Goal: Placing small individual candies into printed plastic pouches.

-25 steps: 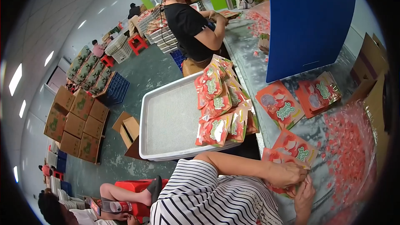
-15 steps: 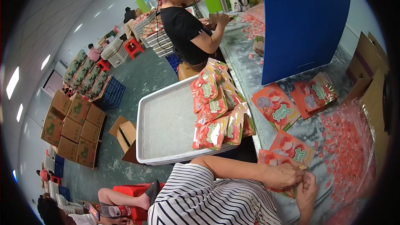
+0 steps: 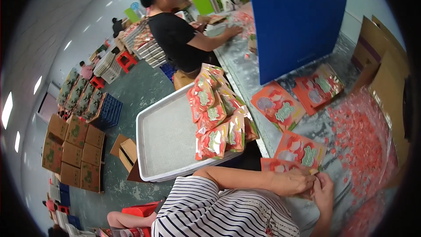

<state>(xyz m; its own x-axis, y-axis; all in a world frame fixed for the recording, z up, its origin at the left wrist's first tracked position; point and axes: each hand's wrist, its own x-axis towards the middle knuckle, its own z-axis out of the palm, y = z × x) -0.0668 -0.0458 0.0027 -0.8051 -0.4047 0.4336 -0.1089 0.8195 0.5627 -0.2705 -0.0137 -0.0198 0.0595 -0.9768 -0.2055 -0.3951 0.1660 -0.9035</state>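
Observation:
My left hand (image 3: 294,182) is closed on the top edge of a red-orange printed pouch (image 3: 274,165), which lies mostly under my hand and forearm. Fingers pinched, my right hand (image 3: 323,190) meets the left at the pouch's right corner; whether anything small sits between the fingertips is hidden. Just beyond them a flat pouch (image 3: 302,148) of the same print rests on the table. Farther away lie another flat pouch (image 3: 279,106) and a short stack of pouches (image 3: 319,87). Small pink-red wrapped pieces (image 3: 357,142) are heaped right of my hands.
A white mesh-bottomed tray (image 3: 162,136) at my left has filled pouches (image 3: 212,118) piled along its right side. A blue divider panel (image 3: 298,26) stands on the table (image 3: 258,142). Open cardboard (image 3: 388,79) borders the right. Beyond the tray, a co-worker in black (image 3: 173,39) works.
The whole view has shifted slightly, moving the scene left. My hands keep their grip at the pouch's edge. The co-worker's hand now reaches out over the table toward the pieces there.

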